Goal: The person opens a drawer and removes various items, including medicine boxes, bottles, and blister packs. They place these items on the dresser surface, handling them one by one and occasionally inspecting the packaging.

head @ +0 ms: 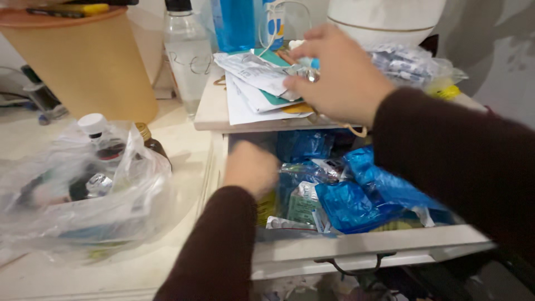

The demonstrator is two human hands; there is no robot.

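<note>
We sort the open drawer (356, 245): left hand (251, 167) curled among blue packets (356, 195), hold unclear; right hand (340, 78) pinches a small item over far papers (253, 83). Next likely calls for careful placement.

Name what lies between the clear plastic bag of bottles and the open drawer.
In the head view, the left hand and its dark sleeve lie between the clear plastic bag and the open drawer, over pale tabletop.

A pale table (184, 145) carries a clear plastic bag (83, 189) of small bottles, an orange tub (89, 61) and a clear bottle (188, 53). Papers (253, 92) lie on the cabinet top (214, 108) just beside it; an open drawer (362, 245) holds blue packets (362, 195).
</note>
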